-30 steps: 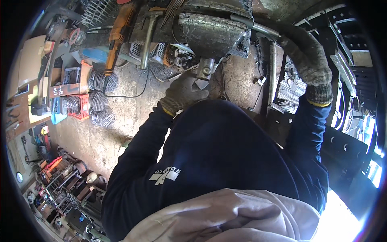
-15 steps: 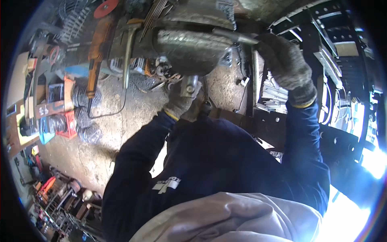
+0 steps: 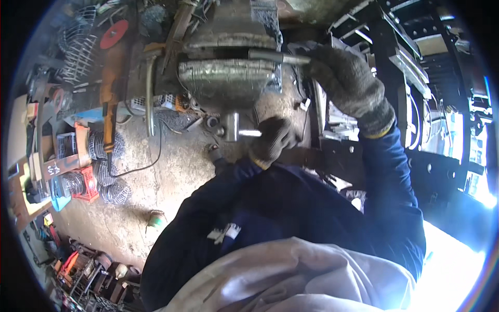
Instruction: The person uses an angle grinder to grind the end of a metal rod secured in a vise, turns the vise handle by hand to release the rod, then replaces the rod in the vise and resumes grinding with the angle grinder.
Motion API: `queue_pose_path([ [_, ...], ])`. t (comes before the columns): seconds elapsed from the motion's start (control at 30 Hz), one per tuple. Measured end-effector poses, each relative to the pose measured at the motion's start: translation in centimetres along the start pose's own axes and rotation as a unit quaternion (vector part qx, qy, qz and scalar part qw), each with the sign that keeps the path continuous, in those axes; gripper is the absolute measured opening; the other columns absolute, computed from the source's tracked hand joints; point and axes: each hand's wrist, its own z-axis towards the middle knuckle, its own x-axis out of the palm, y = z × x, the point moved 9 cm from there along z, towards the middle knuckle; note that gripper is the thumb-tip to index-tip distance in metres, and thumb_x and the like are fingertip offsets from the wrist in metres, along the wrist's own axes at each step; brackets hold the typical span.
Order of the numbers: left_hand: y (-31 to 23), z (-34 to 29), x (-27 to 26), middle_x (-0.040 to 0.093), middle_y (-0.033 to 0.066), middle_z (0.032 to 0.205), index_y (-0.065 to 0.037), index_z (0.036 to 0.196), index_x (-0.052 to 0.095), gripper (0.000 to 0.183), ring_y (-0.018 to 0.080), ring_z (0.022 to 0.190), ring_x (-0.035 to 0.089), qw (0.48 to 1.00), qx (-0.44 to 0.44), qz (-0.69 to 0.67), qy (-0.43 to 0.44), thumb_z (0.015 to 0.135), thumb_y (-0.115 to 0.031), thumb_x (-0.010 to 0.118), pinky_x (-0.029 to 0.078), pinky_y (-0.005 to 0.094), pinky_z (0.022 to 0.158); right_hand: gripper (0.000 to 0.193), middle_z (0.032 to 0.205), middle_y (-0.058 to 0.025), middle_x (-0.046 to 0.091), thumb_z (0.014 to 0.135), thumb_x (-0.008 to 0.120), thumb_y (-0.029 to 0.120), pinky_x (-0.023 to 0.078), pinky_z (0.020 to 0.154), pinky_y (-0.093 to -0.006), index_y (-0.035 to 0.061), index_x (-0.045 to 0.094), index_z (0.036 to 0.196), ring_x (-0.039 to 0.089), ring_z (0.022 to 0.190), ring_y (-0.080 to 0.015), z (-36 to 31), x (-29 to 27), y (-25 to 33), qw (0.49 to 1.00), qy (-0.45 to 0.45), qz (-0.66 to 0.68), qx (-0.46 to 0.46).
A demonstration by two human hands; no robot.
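A large grey bench vise stands in front of me, top centre. A short metal tube lies level between its jaws. My right hand, in a grey knit glove, is closed around the tube's right end. My left hand, in a dark glove, grips the shiny handle bar that passes through the vise screw just below the jaws. Both my sleeves are dark blue.
An orange angle grinder and a red disc lie at the upper left. Wire coils and a red crate sit on the concrete floor at the left. A black steel frame stands close on the right.
My left hand has shifted from under the vise screw to the right end of the handle bar. My right hand has come in closer to the jaws with the tube.
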Motion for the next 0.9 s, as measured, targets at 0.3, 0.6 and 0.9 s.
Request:
queue_pose_path([
  [0.3, -10.7, -1.6, 9.7, 0.063, 0.0161, 0.130, -0.006, 0.124, 0.063, 0.037, 0.0363, 0.131, 0.055, 0.933, -0.050, -0.314, 0.170, 0.105, -0.037, 0.054, 0.037, 0.0556, 0.117, 0.038, 0.105, -0.0185, 0.071, 0.097, 0.068, 0.036, 0.056, 0.083, -0.0445, 0.0039, 0.070, 0.117, 0.069, 0.096, -0.0362, -0.1, -0.2, -0.1, 0.995, 0.003, -0.043, -0.085],
  [0.6, -14.7, -2.8, 10.5, 0.058, 0.0154, 0.142, -0.012, 0.138, 0.059, 0.049, 0.0414, 0.133, 0.053, 0.822, -0.089, -0.509, 0.240, 0.103, -0.046, 0.053, 0.035, 0.0687, 0.114, 0.035, 0.091, -0.0175, 0.072, 0.088, 0.077, 0.032, 0.056, 0.076, -0.0445, 0.0040, 0.073, 0.109, 0.071, 0.086, -0.0353, 0.3, -0.7, 1.0, 0.994, -0.084, -0.009, -0.075],
  [0.9, -13.5, -2.9, 9.9, 0.062, 0.0217, 0.131, -0.002, 0.133, 0.058, 0.049, 0.0399, 0.122, 0.062, 0.828, -0.142, -0.523, 0.143, 0.105, -0.042, 0.049, 0.046, 0.0588, 0.111, 0.033, 0.095, -0.0154, 0.073, 0.088, 0.076, 0.026, 0.057, 0.075, -0.0416, 0.0057, 0.072, 0.114, 0.071, 0.086, -0.0338, -0.5, -0.9, 1.1, 0.977, -0.157, -0.015, -0.140],
])
